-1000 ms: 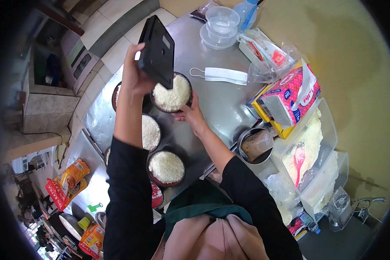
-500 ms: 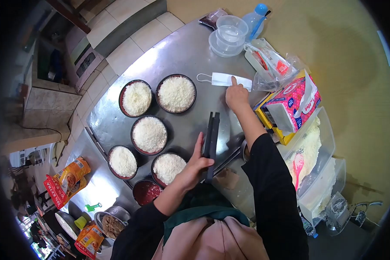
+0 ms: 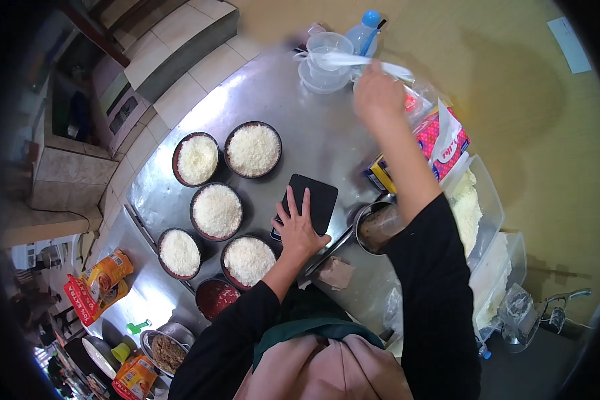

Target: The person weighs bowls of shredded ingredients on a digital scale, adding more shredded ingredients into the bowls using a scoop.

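Observation:
My left hand (image 3: 299,230) rests with spread fingers on a flat black device (image 3: 317,200), which looks like a kitchen scale lying on the metal table (image 3: 300,127). Up near the clear plastic tubs (image 3: 327,67), my right hand (image 3: 378,93) holds the white face mask (image 3: 397,71), blurred by motion, by its near edge. Left of the black device stand several dark bowls heaped with white shreds, among them one at the centre (image 3: 217,211) and one close to my left sleeve (image 3: 248,261). A smaller bowl (image 3: 217,297) shows a red inside with a few white bits.
A metal pot (image 3: 373,228) with a brown-filled bag stands right of the device. Further right are a pink tissue box (image 3: 443,141) and plastic bins (image 3: 490,207) of pale powder. Orange packets (image 3: 107,277) and a bowl of brown food (image 3: 167,352) lie at the lower left.
My left hand has laid the black device flat on the table, where before it was held on edge. My right hand has lifted the mask off the table and moved it up toward the tubs.

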The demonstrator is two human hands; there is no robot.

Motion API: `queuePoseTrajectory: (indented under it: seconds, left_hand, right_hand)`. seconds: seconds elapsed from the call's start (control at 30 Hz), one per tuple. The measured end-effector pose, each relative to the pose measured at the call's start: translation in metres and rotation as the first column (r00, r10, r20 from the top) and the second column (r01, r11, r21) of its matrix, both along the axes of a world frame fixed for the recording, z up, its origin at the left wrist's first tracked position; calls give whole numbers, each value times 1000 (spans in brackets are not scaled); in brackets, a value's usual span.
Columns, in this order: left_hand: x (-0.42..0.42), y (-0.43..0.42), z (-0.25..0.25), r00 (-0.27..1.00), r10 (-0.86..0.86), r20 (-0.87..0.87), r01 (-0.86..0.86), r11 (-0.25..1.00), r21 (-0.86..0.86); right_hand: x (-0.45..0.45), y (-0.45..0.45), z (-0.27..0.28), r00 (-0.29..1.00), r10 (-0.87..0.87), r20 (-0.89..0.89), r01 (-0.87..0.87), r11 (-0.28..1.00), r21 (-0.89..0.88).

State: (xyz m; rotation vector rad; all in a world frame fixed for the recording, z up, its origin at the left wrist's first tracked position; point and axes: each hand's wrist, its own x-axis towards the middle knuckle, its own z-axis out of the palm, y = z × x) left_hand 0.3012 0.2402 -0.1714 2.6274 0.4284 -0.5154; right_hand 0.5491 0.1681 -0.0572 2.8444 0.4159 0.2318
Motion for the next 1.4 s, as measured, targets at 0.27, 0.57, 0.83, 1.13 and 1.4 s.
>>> queuePoseTrajectory:
  seconds: [0.27, 0.57, 0.83, 1.13, 1.4]
  left_hand:
    - [-12, -11, -13, 995, 32, -94, -26, 997, 66]
    - [-15, -8, -17, 989, 89, -122, -84, 996, 40]
    - [-41, -10, -26, 986, 103, -128, -91, 991, 95]
    - [-52, -2, -31, 997, 15, -82, 4, 974, 226]
    - [-116, 69, 136, 945, 132, 299, -83, 982, -172]
  right_hand:
    - [58, -82, 19, 968, -174, -180, 163, 984, -73]
    - [-170, -124, 102, 989, 149, 8, -125, 797, 590]
    - [-303, -285, 51, 921, -317, -226, 385, 652, 653]
    - [-356, -352, 17, 807, -546, -225, 566, 607, 558]
    - [-360, -364, -11, 871, -388, -303, 487, 590, 644]
